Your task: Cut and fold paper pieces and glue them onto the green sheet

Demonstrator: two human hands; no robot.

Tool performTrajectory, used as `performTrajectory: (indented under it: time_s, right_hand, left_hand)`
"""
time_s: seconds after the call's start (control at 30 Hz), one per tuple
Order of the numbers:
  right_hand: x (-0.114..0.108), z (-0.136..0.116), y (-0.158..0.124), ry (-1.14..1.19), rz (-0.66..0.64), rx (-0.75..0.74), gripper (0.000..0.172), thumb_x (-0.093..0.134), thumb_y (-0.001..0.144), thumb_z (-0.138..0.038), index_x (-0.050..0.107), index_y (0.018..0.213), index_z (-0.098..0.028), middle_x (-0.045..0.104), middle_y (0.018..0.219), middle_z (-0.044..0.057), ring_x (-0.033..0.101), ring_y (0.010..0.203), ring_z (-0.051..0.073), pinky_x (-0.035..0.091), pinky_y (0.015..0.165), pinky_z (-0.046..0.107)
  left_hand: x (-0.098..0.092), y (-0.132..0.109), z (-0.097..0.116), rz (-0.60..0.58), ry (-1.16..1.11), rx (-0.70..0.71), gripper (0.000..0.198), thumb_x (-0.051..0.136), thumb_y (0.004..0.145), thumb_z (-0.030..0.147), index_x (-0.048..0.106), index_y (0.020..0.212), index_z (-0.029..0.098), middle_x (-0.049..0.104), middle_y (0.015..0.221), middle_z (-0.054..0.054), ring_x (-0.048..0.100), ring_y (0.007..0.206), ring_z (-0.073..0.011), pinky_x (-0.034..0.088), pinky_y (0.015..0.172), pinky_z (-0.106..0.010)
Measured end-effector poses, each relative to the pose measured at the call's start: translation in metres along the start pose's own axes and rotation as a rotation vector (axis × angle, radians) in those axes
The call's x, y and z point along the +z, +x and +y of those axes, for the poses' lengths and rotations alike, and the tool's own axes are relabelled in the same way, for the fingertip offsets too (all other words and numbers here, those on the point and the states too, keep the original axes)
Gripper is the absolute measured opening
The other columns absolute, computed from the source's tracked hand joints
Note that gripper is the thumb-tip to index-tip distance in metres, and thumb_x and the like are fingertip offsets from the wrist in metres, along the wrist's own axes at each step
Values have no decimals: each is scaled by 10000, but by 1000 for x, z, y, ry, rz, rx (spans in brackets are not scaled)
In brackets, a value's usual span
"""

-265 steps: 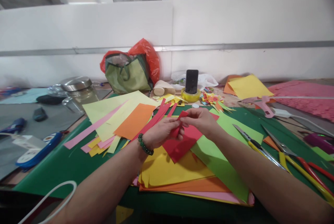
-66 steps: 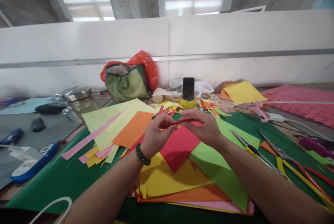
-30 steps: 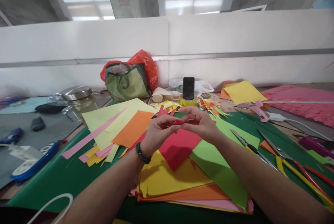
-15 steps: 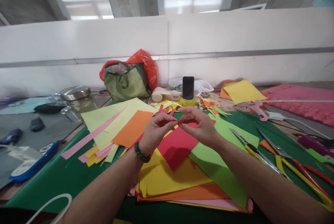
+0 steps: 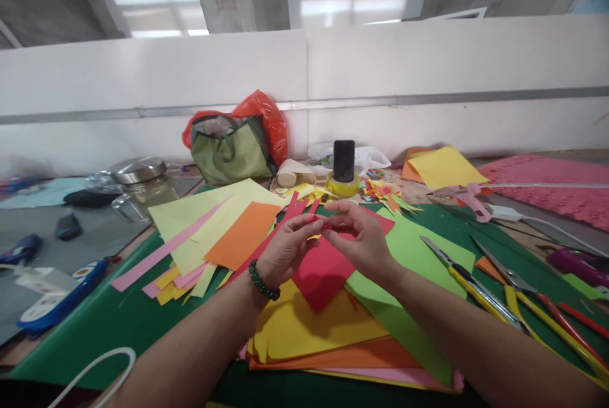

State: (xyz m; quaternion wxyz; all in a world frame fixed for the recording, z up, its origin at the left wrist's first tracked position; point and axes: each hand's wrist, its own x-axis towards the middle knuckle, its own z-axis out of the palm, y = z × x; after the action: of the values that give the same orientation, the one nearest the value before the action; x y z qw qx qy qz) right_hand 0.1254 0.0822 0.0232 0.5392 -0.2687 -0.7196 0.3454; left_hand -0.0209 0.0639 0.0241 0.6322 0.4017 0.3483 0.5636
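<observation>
Both of my hands meet over the middle of the table and pinch a small folded red paper strip (image 5: pixel 327 226) between their fingertips. My left hand (image 5: pixel 285 249), with a green bead bracelet at the wrist, is closed on its left end. My right hand (image 5: pixel 359 236) is closed on its right end. Under them lies a red paper sheet (image 5: pixel 323 271) on top of a stack of yellow paper (image 5: pixel 304 322), orange and pink sheets, with a light green sheet (image 5: pixel 404 268) to the right.
A green mat (image 5: pixel 118 306) covers the table. Scissors (image 5: pixel 533 294) and a yellow utility knife (image 5: pixel 471 281) lie at right. Pale yellow, orange and pink papers (image 5: pixel 223 224) lie left. A phone on a tape roll (image 5: pixel 343 167), a green bag (image 5: pixel 233 144) and a glass jar (image 5: pixel 140 183) stand behind.
My hands have drawn closer together and sunk slightly, still working the red strip between the fingertips. Compared with several seconds ago the view has tilted up a little.
</observation>
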Motion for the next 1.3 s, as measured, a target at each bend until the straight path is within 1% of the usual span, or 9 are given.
performTrajectory:
  time_s: [0.17, 0.33, 0.47, 0.6, 0.73, 0.87, 0.97, 1.1, 1.3]
  right_hand:
    - [-11, -5, 2, -192, -36, -200, 132, 568, 797, -185, 595, 923, -210, 682, 837, 32, 657, 749, 156, 556, 697, 291]
    - [-16, -10, 4, -356, -14, -406, 97, 610, 817, -202, 592, 912, -209, 663, 826, 41, 613, 775, 173, 529, 677, 296]
    - [-12, -8, 4, -443, -33, -555, 159, 615, 813, -147, 589, 960, -201, 673, 870, 56, 616, 805, 178, 529, 697, 311]
    - [-10, -6, 3, -459, -16, -573, 141, 583, 834, -114, 590, 940, -207, 687, 844, 41, 626, 778, 165, 527, 689, 300]
    - [-10, -7, 2, -343, -10, -392, 126, 578, 811, -130, 588, 911, -206, 664, 792, 20, 631, 717, 149, 535, 660, 284]
    - [-9, -5, 4, -44, -47, -4, 156, 591, 755, -197, 567, 909, -190, 590, 684, -24, 590, 588, 122, 526, 565, 266]
    - [-11, -3, 9, 65, -68, 157, 208, 618, 713, -247, 570, 902, -174, 570, 666, -28, 570, 592, 119, 488, 551, 254]
    - [-18, -8, 14, 84, 24, 162, 230, 638, 723, -317, 589, 893, -171, 556, 683, -24, 546, 636, 116, 455, 579, 249]
    - [-29, -34, 19, -21, 58, 69, 205, 620, 750, -319, 598, 895, -176, 578, 704, -16, 550, 647, 117, 461, 590, 249]
  left_hand:
    - [0, 0, 1, -42, 338, 326, 213, 724, 729, 375, 666, 772, 175, 709, 808, -25, 633, 799, -153, 492, 773, -277]
    - [0, -4, 0, -52, 736, 551, 41, 563, 813, 191, 595, 788, 185, 700, 788, -28, 644, 758, -160, 496, 704, -281]
    - [-3, -5, -1, -73, 923, 648, 102, 497, 809, 120, 578, 810, 182, 687, 771, -29, 633, 724, -159, 494, 672, -286]
    - [-4, -5, -2, -97, 979, 664, 116, 495, 812, 127, 591, 843, 185, 683, 790, -33, 626, 728, -164, 479, 670, -287]
    - [-1, -5, 0, -127, 849, 509, 69, 543, 816, 189, 604, 788, 172, 664, 764, -33, 604, 734, -166, 461, 679, -284]
    - [-1, -4, 3, -248, 500, 156, 211, 650, 791, 353, 644, 786, 143, 670, 738, -43, 619, 746, -165, 468, 709, -277]
    - [-4, -3, 6, -262, 238, -107, 306, 738, 719, 404, 657, 829, 130, 680, 742, -50, 646, 728, -161, 485, 730, -282]
    - [-9, -2, 8, -280, -22, -309, 226, 764, 712, 287, 623, 781, 124, 647, 699, -24, 651, 655, -137, 508, 710, -278]
    - [-14, 4, 8, -308, -59, -325, 127, 726, 722, 187, 637, 774, 114, 657, 721, -42, 651, 711, -148, 499, 778, -297]
